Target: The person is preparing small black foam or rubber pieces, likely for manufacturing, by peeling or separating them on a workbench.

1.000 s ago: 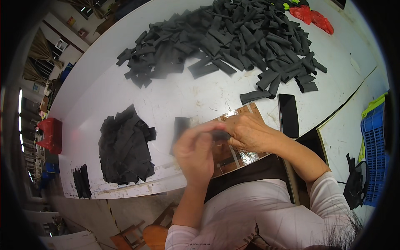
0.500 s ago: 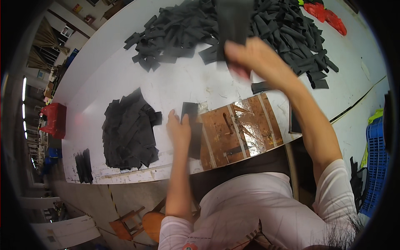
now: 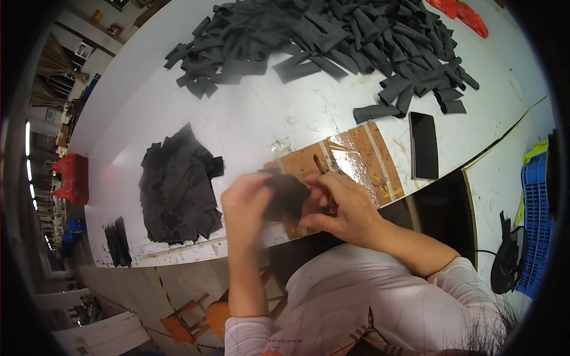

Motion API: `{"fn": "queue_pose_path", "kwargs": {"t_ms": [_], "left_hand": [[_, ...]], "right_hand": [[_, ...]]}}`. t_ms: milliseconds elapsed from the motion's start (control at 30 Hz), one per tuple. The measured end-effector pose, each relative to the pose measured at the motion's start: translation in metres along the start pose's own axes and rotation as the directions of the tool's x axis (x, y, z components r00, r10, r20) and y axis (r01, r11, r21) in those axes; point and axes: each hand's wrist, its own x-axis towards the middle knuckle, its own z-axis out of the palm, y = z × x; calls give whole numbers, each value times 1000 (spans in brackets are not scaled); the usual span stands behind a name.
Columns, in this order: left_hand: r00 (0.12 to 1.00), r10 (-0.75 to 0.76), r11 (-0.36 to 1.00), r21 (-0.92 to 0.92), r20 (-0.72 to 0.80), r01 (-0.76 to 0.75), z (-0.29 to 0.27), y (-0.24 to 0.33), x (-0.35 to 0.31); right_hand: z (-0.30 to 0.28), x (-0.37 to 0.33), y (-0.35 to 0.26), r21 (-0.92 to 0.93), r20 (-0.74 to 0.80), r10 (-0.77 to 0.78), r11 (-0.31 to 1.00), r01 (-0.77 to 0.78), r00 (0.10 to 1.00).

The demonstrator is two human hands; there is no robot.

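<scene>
A dark piece of cloth [image 3: 286, 199] is raised over the near edge of the table, bent and smeared by motion. My left hand [image 3: 244, 199] grips its left side, with the fingertips partly hidden. At its right edge is my right hand [image 3: 344, 209], fingers curled and thumb held apart from them, with a gap between. Beneath both hands lies a brown wooden board [image 3: 380, 160] with clear tape and light strips across it. A slim brown-handled tool [image 3: 319, 164] rests on the board just beyond my right fingers.
Flat black cloth pieces form a stack [image 3: 178, 190] at left, beside a smaller bundle [image 3: 119, 242]. A large pile of black fabric tubes [image 3: 356, 41] covers the far side. A phone [image 3: 423, 145] lies right of the board; a blue crate [image 3: 534, 225] stands far right.
My right hand has come back from the far pile, leaving the black piece it carried there. My left hand has lifted a cloth piece off the table beside the board.
</scene>
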Motion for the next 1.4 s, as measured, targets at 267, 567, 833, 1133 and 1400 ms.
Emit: {"fn": "queue_pose_path", "kwargs": {"t_ms": [267,567,833,1133,1400], "left_hand": [[999,-29,999,-21,-41,28,38,-25,-17],[1000,16,996,-92,-18,-18,28,-32,-15],[932,-235,927,-352,-274,130,-11,-38,-17],[962,-269,948,-168,36,272,0,-27,-39],[958,-9,1000,-6,-285,7,50,-19,-57]], "right_hand": [[18,-1,14,-80,-238,-136,990,120,962],[14,-7,40,419,75,270,865,-276,960],[38,-11,72,-242,-131,-70,970,36,989],[18,-17,13,12,-31,13,1000,-12,999],[24,-20,23,-100,-246,-139,988,118,959]]}}
